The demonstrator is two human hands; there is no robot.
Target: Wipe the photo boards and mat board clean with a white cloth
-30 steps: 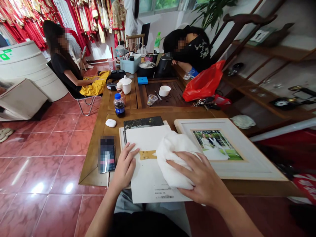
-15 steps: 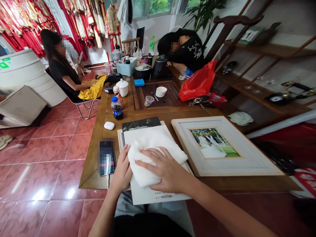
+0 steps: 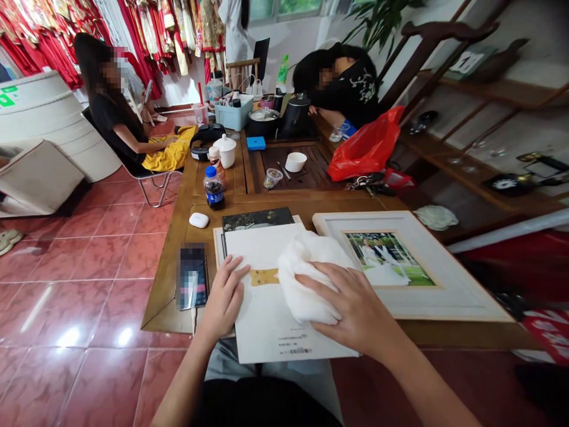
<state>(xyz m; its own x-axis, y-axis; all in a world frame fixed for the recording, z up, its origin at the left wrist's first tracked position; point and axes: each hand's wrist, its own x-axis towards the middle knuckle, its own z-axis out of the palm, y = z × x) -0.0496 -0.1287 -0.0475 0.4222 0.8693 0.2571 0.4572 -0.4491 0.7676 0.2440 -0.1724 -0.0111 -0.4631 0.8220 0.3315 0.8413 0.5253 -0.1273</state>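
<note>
A white album cover (image 3: 262,308) with a small gold emblem lies on the near edge of the wooden table (image 3: 178,237). My left hand (image 3: 224,296) rests flat on its left side, fingers spread. My right hand (image 3: 351,308) presses a bunched white cloth (image 3: 302,273) onto the cover's right part, palm down with fingers over the cloth. A white framed photo (image 3: 400,267) of a couple lies just to the right, touching the cloth's edge.
A phone (image 3: 192,277) lies left of the album, with a white earbud case (image 3: 198,220) and a cola bottle (image 3: 214,188) behind it. Further back are a tea tray, bowl (image 3: 296,161), kettle and red plastic bag (image 3: 368,148). Two people sit at the far end.
My right hand has slid the cloth from the cover's left side, beside my left hand, back to its right side, uncovering the gold emblem. My left hand stayed put.
</note>
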